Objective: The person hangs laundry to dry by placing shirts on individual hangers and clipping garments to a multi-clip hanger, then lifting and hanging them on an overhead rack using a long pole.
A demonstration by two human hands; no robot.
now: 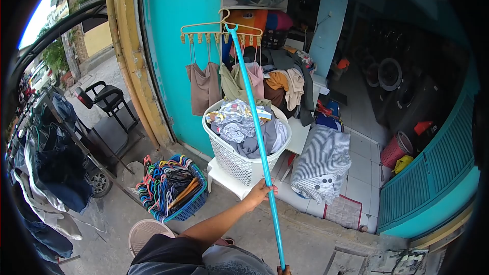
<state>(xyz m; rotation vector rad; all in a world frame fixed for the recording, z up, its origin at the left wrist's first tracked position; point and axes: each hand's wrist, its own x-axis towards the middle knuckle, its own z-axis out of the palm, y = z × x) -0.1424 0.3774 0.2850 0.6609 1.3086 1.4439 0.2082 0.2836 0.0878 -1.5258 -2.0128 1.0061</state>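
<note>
My left hand [259, 193] is closed around the middle of a long turquoise pole [253, 103]. At the bottom edge of the view my right hand [284, 270] grips the pole's lower end, only partly visible. The pole's forked tip meets a tan clip hanger [193, 32] just below its hook. From its clips hang a brown strappy top [205, 84], an olive top [230, 82] and a pink top [256, 79]. Behind the pole, a white laundry basket [232, 159] heaped with grey and patterned clothes [237, 127] rests on a white stool [224, 176].
A blue basket [196, 206] full of hangers stands on the ground, left of the stool. Jeans [63, 178] hang on a rack at left. A striped bag [326, 160] lies on the tiled step. A teal shutter door [428, 173] stands at right. Clothes [290, 84] are piled behind.
</note>
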